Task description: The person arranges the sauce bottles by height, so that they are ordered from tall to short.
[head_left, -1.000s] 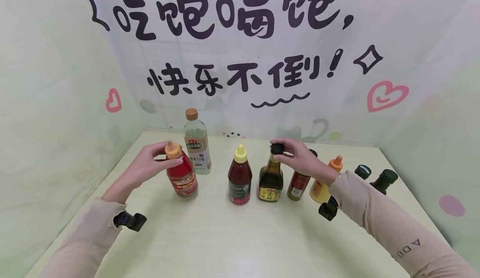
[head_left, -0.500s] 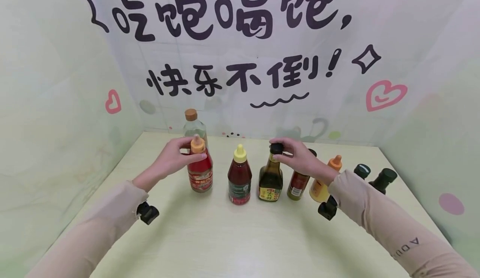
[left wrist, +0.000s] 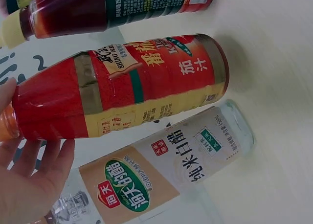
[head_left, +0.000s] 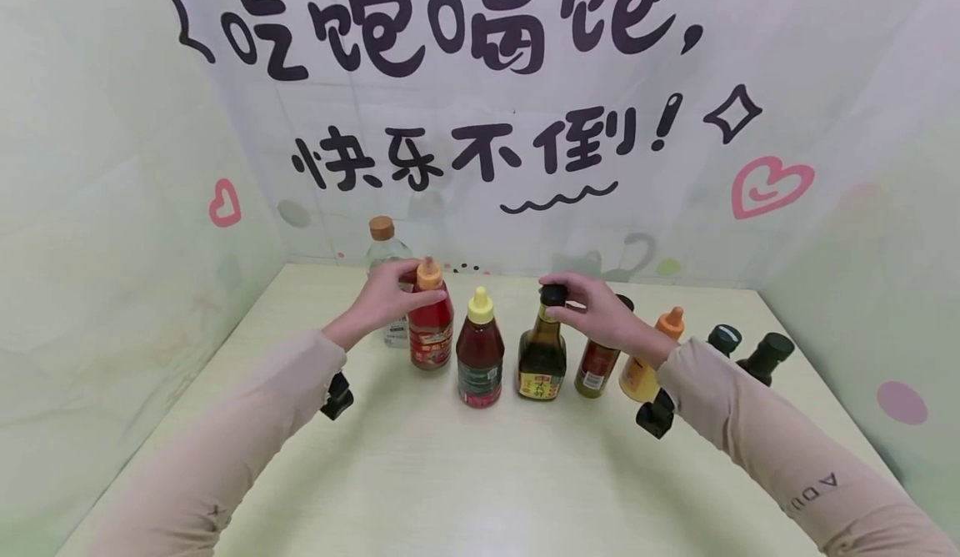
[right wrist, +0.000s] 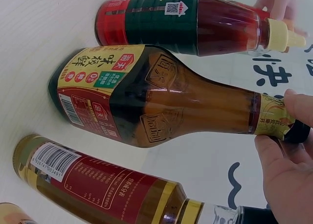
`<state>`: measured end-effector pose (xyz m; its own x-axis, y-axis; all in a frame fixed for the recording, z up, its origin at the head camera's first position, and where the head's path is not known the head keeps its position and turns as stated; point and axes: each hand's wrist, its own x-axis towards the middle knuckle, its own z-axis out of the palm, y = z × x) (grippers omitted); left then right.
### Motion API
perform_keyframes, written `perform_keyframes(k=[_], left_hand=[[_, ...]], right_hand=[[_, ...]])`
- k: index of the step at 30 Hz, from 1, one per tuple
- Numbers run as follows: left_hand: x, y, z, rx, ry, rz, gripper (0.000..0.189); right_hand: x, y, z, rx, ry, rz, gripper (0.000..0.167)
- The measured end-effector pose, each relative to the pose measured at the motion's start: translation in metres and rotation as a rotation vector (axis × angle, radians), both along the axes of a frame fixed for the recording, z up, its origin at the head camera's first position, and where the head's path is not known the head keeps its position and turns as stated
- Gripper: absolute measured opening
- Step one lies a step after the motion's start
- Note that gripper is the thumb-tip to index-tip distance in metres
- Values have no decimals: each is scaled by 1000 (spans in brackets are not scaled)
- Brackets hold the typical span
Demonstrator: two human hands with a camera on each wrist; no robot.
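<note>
My left hand (head_left: pixel 382 298) grips a red ketchup bottle (head_left: pixel 431 336) by its neck, just under the orange nozzle cap. The bottle stands upright; its red label (left wrist: pixel 161 67) faces the left wrist camera. Behind it is a clear white vinegar bottle (left wrist: pixel 195 155) with a brown cap, partly hidden by the hand. Just right of the ketchup stands a dark red sauce bottle (head_left: pixel 480 357) with a yellow nozzle cap. My right hand (head_left: pixel 600 311) pinches the neck of a soy sauce bottle (right wrist: pixel 161 97) below its black cap; this bottle is upright on the table (head_left: pixel 480 474).
Right of the soy sauce stand a brown bottle with a red label (right wrist: pixel 107 185) and a yellow squeeze bottle (head_left: pixel 640 380) with an orange cap. Two dark-green-capped bottles, one at the far right (head_left: pixel 767 358), are partly behind the right sleeve. A lettered cloth wall (head_left: pixel 480 232) closes the back.
My left hand has carried the ketchup bottle rightward and slightly back, from the left of the vinegar bottle to beside the yellow-capped one. The right hand has stayed on the soy sauce bottle.
</note>
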<state>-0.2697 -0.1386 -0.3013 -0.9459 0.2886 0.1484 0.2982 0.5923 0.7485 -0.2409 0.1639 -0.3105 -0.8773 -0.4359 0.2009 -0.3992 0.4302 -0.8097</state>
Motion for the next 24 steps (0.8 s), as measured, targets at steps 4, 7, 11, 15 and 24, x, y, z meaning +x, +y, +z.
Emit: perform_keyframes(k=[4,7,11,15,24], left_hand=[[-8,7,-2,-12,-7,1,46],[-13,12,-4,-12,-19,14,47],[-21,17,-6,-2,-37,36,46],[-27,22,-8,19,-50,47,44],[-36,31,-13,76,-38,74,40]], right_hand=[[-1,0,-1,-6,3,4,42],[-2,0,-1,-2,12,5,42],[-2,0,-1,0,17,4,41],[-2,0,-1,-6,10,9,42],[-1,0,0,-10,-4,8,42]])
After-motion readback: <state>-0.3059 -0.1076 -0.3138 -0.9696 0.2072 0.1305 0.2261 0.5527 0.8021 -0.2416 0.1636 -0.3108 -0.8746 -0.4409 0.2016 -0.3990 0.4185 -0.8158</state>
